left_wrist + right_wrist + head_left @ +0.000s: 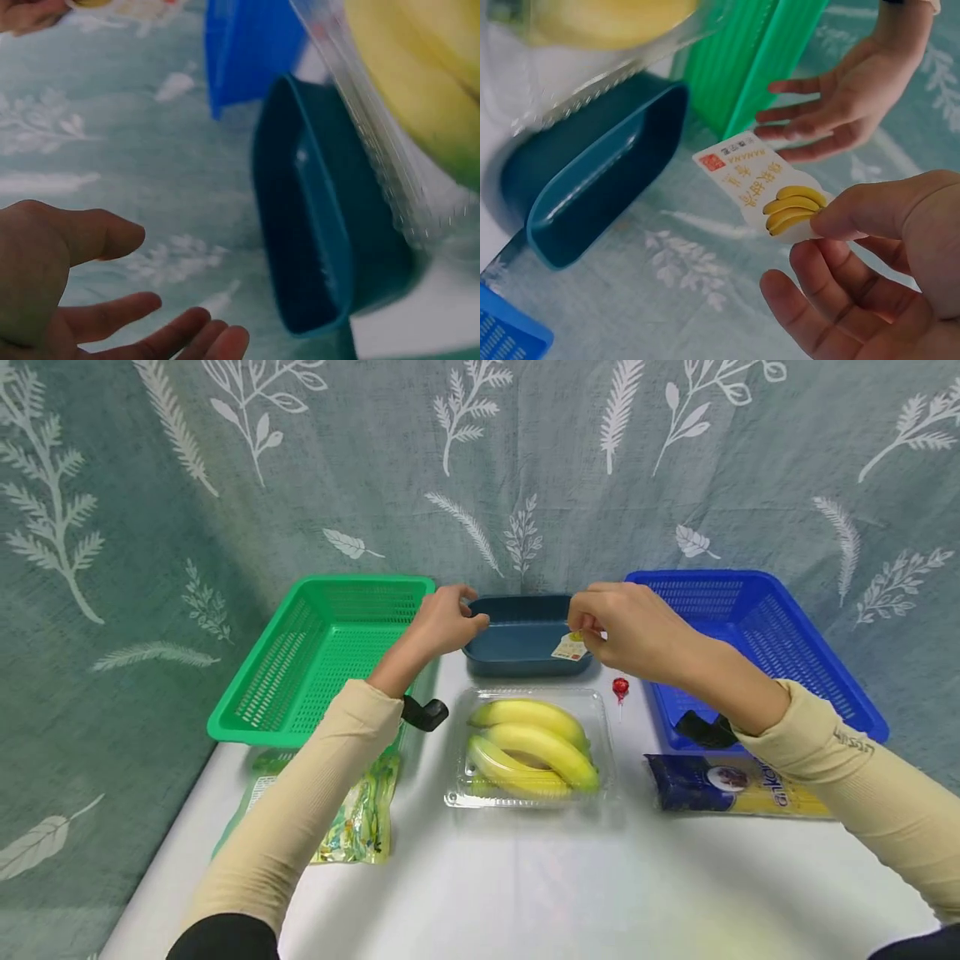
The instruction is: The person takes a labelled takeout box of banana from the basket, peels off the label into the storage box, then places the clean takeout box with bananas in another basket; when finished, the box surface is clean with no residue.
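My right hand [626, 622] pinches a small white card [570, 647] between thumb and finger. In the right wrist view the card [761, 187] shows printed bananas, the word BANANA and a red square. It is held above the right part of a dark teal tray [517, 668]. Over the tray's left end is my left hand [446, 620], its fingers loosely spread with nothing between them, as the left wrist view also shows. Just in front of the tray stands a clear plastic box [607, 752] with several yellow bananas [532, 743] inside.
A green basket [262, 643] stands at the left, a blue basket [817, 652] at the right. Near the tray lies a red-wrapped lollipop [620, 687]. A green-yellow packet [360, 818] is partly behind my left arm. A pasta packet [735, 785] lies before the blue basket.
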